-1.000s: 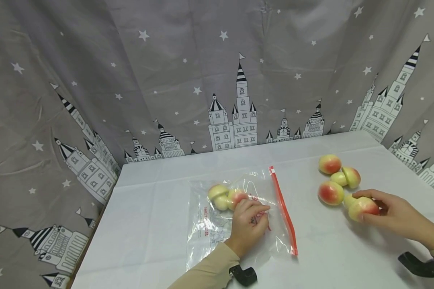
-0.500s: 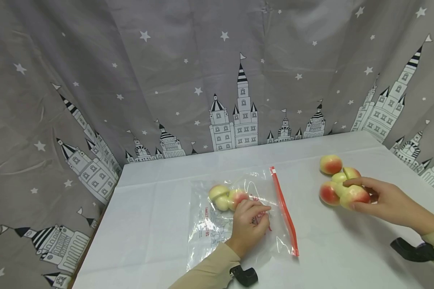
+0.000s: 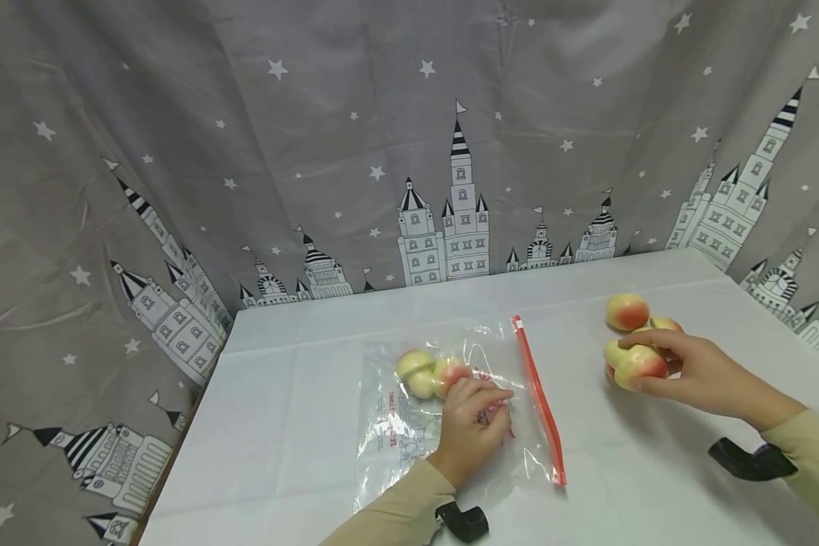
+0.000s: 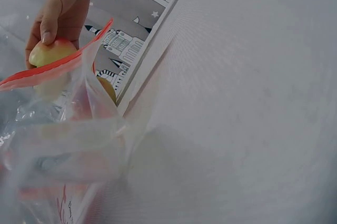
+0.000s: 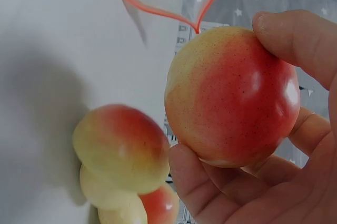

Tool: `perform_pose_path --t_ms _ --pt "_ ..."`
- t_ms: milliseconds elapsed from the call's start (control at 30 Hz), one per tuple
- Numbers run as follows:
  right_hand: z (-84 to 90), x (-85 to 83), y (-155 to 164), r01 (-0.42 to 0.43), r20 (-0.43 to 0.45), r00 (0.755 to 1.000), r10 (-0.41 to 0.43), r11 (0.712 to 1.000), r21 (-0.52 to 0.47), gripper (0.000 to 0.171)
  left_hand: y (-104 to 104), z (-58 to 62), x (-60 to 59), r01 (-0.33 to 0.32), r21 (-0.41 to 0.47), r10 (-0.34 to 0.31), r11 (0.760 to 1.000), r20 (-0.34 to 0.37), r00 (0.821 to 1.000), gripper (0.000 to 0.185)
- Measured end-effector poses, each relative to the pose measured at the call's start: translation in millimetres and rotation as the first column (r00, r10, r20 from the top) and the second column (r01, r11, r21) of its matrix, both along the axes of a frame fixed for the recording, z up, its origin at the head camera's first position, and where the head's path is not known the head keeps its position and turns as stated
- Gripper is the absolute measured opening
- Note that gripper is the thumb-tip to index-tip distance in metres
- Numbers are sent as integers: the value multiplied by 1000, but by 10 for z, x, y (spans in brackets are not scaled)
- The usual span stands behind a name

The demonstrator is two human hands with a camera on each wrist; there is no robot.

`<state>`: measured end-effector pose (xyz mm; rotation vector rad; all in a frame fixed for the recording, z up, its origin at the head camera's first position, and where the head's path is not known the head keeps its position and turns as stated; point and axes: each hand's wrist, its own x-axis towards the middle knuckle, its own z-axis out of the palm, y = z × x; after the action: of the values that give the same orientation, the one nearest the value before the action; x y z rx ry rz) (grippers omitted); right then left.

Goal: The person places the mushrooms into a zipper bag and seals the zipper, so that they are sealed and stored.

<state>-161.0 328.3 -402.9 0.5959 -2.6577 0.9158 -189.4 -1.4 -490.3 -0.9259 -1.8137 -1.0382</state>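
My left hand (image 3: 469, 428) grips the upper layer of a clear zip bag (image 3: 375, 455) with a red closure, its thumb and index finger pointing right. A mushroom-shaped toy (image 3: 419, 375), yellow-green with a red blush, shows inside the bag. My right hand (image 3: 703, 379) holds another toy mushroom (image 3: 638, 370) by its cap, the pale stem pointing left. Close up in the right wrist view, thumb and fingers wrap the red and yellow cap (image 5: 231, 97). In the left wrist view, the bag's red mouth (image 4: 52, 71) overlaps the held mushroom.
More toy mushrooms lie on the white table (image 3: 300, 425) at the right, one (image 3: 626, 312) at the back and others partly hidden behind my right hand. A grey curtain (image 3: 327, 152) printed with castles and stars hangs behind the table.
My right hand has lifted the toy mushroom from the group and carried it left, in front of the others. My left hand stays in place on the bag.
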Motion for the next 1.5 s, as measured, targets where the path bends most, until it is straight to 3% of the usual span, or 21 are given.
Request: perform_pose_path --t_ms 667,933,1500 --pt "-49 -194 -472 -156 64 985 160 986 -61 48 -11 19 2 -9 7 9 1000 17 1000 26" --pt "-112 -233 -609 -162 98 981 168 984 -68 46 -19 13 8 -18 -6 18 1000 5 1000 26" --pt "-245 -250 -679 -163 73 983 168 984 -71 46 -14 21 36 -15 1 15 1000 -5 1000 27"
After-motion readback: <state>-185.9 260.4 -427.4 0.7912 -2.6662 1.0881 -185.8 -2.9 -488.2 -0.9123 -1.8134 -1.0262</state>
